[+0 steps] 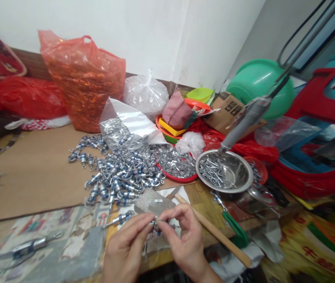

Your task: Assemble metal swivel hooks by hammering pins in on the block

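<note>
Head view: a small metal fitting (155, 225) is held near the bottom centre, pinched between the thumb and fingertips of the left hand (127, 245) and likewise of the right hand (183, 237); its exact shape is partly hidden by the fingers and seems blurred. Just beyond it, at twelve o'clock, a grey block (146, 204) is seen with a small metal plate (158, 201) lying on it. At eleven o'clock, silver-and-blue fittings are heaped in a loose pile (126, 173). A red tray (182, 180) filled with flat metal pieces is placed at one o'clock, and a steel bowl (241, 173), partly filled with thin metal pins (213, 171), at two. A wooden handle (220, 237) is laid slantwise at four o'clock, near the right hand. At nine, a single fitting (120, 219) is found near the left hand.
</note>
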`<state>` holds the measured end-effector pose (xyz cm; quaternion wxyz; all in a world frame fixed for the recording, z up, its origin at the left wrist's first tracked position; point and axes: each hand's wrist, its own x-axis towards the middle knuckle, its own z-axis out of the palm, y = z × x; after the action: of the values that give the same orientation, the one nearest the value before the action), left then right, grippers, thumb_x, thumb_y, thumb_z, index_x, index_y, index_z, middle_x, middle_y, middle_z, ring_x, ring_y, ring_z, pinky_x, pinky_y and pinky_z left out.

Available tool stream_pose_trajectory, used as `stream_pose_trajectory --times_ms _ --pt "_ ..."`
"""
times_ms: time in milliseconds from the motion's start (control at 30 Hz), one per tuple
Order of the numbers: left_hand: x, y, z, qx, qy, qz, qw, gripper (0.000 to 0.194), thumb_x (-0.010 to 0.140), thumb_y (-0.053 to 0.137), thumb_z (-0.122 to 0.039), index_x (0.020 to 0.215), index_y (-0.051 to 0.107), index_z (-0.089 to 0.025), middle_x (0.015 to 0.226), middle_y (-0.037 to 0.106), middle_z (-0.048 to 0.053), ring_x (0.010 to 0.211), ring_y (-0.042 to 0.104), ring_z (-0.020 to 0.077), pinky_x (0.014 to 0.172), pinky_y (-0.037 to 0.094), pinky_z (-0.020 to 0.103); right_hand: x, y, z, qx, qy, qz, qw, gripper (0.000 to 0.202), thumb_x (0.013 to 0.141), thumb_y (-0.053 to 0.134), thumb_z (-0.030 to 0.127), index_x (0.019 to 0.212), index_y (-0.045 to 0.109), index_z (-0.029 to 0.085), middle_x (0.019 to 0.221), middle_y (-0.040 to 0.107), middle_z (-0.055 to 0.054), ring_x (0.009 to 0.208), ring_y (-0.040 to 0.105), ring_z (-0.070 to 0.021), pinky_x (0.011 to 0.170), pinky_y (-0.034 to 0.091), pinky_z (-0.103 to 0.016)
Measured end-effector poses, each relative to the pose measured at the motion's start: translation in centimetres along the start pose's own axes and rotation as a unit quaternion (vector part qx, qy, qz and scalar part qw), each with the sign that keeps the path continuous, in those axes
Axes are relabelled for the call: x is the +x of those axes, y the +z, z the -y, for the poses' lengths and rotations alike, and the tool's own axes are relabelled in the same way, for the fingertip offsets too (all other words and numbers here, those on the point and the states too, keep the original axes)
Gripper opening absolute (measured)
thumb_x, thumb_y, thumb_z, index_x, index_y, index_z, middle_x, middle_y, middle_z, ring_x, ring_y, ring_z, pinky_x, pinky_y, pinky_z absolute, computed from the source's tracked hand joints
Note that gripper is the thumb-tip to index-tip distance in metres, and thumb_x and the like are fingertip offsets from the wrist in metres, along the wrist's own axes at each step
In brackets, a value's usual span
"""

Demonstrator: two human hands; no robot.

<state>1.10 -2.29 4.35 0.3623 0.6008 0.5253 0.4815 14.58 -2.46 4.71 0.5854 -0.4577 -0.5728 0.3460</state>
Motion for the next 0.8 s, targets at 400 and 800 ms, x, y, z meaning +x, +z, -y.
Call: stream_pose_trajectory --times_ms 400,800 --pt "0.3 -0.1 -0.1 -0.076 -0.139 0.058 0.986 0.017 0.068 0.060 -0.032 0.079 0.071 -0.024 0.086 0.072 0.003 0.083 0.063 0.0197 0.074 0.049 0.025 0.1 -0.4 0.0 -0.028 0.085 0.074 0.993 0.025 0.070 0.060 0.014 0.085 0.042 0.020 0.071 0.058 0.001 0.066 0.057 -0.0110 0.063 0.046 -0.022" --pt "-2.4 2.6 -0.2 -0.269 -0.222 -0.095 0.932 0.058 0.051 0.075 -0.025 0.106 0.058 -0.023 0.084 0.072 0.001 0.081 0.065 0.0173 0.073 0.051 0.021 0.5 -0.3 -0.4 0.195 0.292 0.018 0.936 0.044 0.056 0.073 0.029 0.079 0.037 0.020 0.055 0.053 0.008 0.041 0.046 -0.0038 0.040 0.036 -0.013"
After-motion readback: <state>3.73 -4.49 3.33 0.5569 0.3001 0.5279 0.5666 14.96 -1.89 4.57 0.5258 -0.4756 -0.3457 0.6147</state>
